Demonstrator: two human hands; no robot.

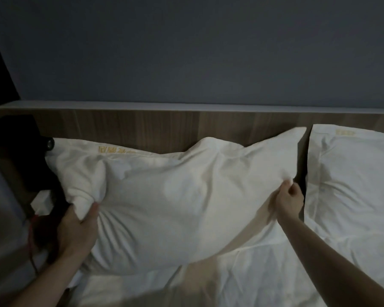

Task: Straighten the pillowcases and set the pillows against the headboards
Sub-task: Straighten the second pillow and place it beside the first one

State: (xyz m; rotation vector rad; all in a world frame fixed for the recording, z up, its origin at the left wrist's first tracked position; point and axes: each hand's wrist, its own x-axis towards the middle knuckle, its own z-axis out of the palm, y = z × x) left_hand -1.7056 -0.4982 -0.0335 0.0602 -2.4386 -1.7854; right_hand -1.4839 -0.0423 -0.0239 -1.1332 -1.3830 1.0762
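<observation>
A large white pillow (169, 196) with gold lettering near its top edge leans crumpled against the wooden headboard (142, 127). My left hand (78, 224) grips a bunch of the pillowcase at the pillow's lower left. My right hand (286, 198) pinches the pillowcase's flap on the right side and holds it taut. A second white pillow (353, 180) stands smooth against the headboard at the right, separated from the first by a narrow dark gap.
White bed linen (242, 273) lies below the pillows. A dark bedside unit (16, 147) with a small white object and a red cord stands at the left. A grey ledge (186, 106) tops the headboard under a dark wall.
</observation>
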